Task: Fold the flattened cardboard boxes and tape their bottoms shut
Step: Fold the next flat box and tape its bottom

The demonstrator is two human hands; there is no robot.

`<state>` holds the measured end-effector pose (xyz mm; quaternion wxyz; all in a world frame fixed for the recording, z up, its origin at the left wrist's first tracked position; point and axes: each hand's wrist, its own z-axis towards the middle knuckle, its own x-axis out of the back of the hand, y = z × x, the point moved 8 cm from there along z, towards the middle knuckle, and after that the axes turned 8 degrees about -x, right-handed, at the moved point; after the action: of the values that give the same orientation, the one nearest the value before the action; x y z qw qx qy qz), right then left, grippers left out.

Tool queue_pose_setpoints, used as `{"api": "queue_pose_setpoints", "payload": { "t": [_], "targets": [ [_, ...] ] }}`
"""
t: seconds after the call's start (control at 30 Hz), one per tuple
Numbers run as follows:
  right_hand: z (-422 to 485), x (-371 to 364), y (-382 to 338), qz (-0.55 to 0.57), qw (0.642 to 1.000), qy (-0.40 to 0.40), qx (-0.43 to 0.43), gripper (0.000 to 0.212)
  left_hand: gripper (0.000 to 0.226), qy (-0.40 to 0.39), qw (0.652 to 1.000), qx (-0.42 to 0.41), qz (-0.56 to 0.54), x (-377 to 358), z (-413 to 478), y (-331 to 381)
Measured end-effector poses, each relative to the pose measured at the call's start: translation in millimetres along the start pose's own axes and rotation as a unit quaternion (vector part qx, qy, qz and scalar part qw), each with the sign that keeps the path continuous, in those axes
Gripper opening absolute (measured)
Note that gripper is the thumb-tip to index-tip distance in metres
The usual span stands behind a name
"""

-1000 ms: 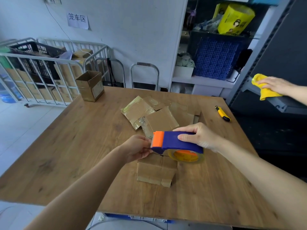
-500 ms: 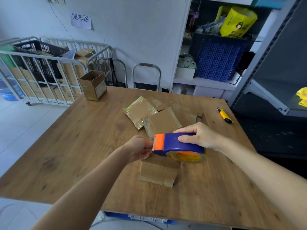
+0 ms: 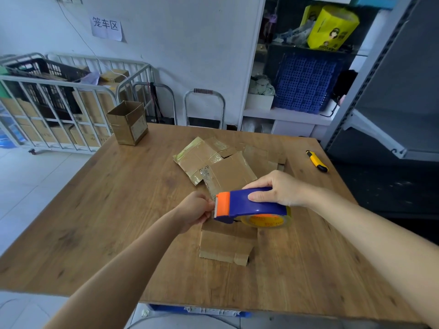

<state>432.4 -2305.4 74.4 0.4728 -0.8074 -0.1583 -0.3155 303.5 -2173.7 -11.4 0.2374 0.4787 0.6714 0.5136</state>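
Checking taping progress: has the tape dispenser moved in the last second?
No. The tape dispenser stays over the far edge of the flattened box, no nearer the utility knife.

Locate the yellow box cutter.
Head view: the yellow box cutter lies at the far right corner of the wooden table, right of the flattened box pile.

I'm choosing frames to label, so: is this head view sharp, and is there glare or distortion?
Head view: tape dispenser and right hand sharp; the clear tape end pinched by the left hand barely shows; glare on the taped flattened boxes; wide-angle lens tilts the rack upright inward; soft light, faint shadows on the table.
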Motion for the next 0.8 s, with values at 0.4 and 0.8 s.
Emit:
{"api": "queue_pose_setpoints", "payload": {
  "t": [0.4,0.8],
  "targets": [
    [1.2,1.6,-4.4,0.003,1.000,0.011,0.010,0.026,0.030,0.007,0.994,0.024,-0.105,2.0,4.9,-14.2],
    [6.4,12.0,-0.8,-0.078,0.996,0.006,-0.032,0.026,0.015,0.128,0.972,0.059,-0.189,79.6,4.3,-52.7]
  ]
}}
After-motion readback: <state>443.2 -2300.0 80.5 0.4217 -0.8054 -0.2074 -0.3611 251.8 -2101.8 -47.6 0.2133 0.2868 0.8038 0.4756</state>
